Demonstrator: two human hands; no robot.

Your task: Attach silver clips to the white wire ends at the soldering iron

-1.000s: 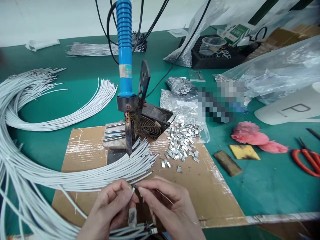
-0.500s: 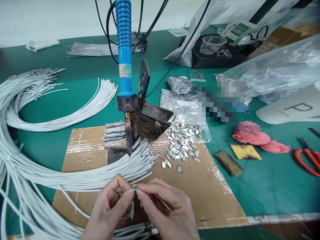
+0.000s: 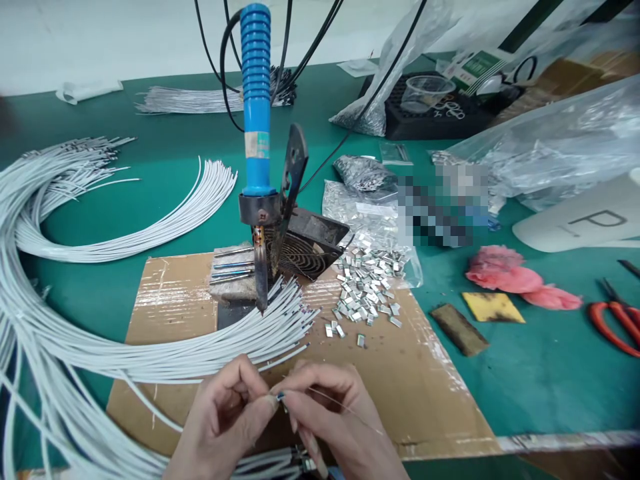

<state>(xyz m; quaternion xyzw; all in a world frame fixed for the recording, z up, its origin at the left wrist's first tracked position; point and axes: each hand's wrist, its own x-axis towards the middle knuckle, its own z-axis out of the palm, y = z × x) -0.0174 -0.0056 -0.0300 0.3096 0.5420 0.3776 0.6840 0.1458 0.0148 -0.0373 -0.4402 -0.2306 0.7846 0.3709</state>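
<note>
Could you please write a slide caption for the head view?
Left hand and right hand pinch a wire end near an upright soldering iron.

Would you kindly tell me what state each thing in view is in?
Left hand: fingertips closed on a wire end
Right hand: fingertips closed at the same end
Wire end: mostly hidden by the fingers
Iron: tip down in its bracket, hot or cold unclear
Cables: bundled, curving
Clips: heaped loose, partly on cardboard
Yellow pad: flat, stained dark
Scissors: lying down, partly outside the frame
</note>
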